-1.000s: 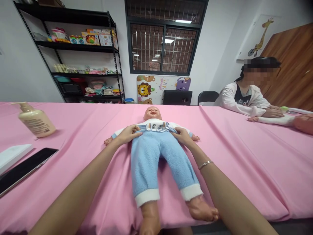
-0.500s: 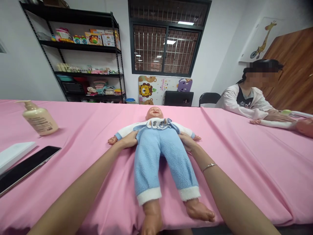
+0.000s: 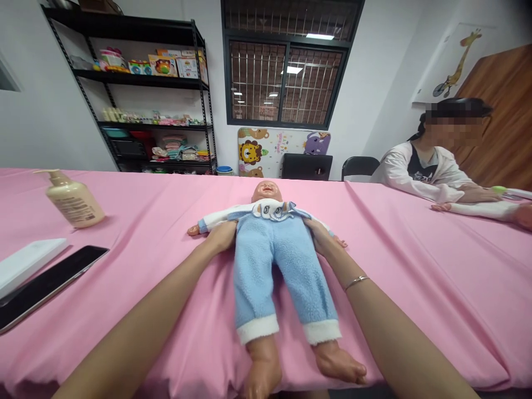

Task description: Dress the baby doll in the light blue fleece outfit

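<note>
A baby doll [image 3: 266, 266] in fuzzy light-blue trousers and a blue-and-white top lies on its back, its feet towards me at the table's near edge. My left hand [image 3: 223, 235] grips its waist on the left side, fingers tucked out of sight under the edge of the top. On the opposite side my right hand [image 3: 319, 235], below a wrist with a thin bangle [image 3: 356, 281], holds the waist likewise, its fingertips hidden. The right hand and wrist partly cover the doll's sleeve on that side.
A pink cloth [image 3: 149, 221] covers the table. At left are a pump bottle [image 3: 77, 202], a white box [image 3: 31, 263] and a phone [image 3: 54, 285]. A seated person [image 3: 432, 166] at right is beside another doll [image 3: 482, 209]. Shelves [image 3: 145, 80] stand behind.
The view has shifted slightly, moving the scene rightward. My right hand sits a little higher along the doll's side, and the doll's arm there has dropped lower. Both hands stay at its waist.
</note>
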Available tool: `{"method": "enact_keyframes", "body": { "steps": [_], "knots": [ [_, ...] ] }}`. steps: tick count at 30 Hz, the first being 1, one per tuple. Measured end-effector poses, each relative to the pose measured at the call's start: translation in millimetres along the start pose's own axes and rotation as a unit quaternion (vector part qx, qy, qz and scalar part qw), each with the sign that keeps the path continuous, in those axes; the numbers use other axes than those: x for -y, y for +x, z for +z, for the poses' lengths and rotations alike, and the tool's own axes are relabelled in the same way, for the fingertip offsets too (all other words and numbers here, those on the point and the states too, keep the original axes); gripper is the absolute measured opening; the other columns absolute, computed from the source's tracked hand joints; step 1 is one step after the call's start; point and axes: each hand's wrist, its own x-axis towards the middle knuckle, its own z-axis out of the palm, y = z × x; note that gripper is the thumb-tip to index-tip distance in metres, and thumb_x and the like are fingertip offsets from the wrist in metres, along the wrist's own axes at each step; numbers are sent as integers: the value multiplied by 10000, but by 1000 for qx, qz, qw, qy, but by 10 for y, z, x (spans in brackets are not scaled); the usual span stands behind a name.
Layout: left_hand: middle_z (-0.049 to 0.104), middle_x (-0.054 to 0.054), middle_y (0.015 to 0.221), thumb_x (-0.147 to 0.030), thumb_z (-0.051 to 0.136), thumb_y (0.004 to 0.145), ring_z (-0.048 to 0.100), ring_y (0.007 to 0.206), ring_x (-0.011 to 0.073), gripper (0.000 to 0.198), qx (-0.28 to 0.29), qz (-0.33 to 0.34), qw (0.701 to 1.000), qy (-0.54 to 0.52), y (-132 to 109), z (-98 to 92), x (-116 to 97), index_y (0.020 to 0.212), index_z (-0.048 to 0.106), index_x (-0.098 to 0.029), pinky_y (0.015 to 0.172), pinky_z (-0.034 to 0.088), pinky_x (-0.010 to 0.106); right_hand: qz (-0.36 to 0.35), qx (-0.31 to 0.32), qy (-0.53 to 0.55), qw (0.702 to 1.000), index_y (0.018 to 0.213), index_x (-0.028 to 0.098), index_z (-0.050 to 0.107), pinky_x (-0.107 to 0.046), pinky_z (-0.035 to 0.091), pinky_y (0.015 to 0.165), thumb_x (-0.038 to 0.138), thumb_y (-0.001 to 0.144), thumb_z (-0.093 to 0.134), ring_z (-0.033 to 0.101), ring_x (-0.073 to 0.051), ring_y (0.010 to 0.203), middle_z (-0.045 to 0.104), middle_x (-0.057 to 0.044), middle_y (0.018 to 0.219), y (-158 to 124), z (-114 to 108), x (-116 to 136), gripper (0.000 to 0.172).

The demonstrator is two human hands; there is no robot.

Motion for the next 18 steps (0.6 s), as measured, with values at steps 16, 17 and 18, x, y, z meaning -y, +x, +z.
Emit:
{"method": "enact_keyframes", "body": {
  "steps": [16,17,18],
  "knots": [
    [547,104,1025,-153,399,782,511,1021,213,143,-267,-27,957,-111,-65,349,-469,923,411,-173,935,375,360,-68,-97,-114,986,805,150,566,-264,407,669,21,570,543,529,-141,734,566,-36,763,321,673,1080,269],
    [540,109,1023,-160,401,793,508,1023,215,140,-262,-9,959,-106,-82,389,-481,932,396,-174,940,376,365,-111,-74,-159,978,843,136,568,-268,419,688,22,598,532,543,-149,764,583,-51,814,301,881,1142,273],
    [537,110,1002,-163,399,800,512,1009,218,140,-250,1,963,-102,-96,421,-484,938,383,-174,929,386,369,-141,-38,-209,967,890,125,567,-275,428,699,36,633,522,553,-160,790,592,-67,869,267,1106,1177,275]
  ]
}}
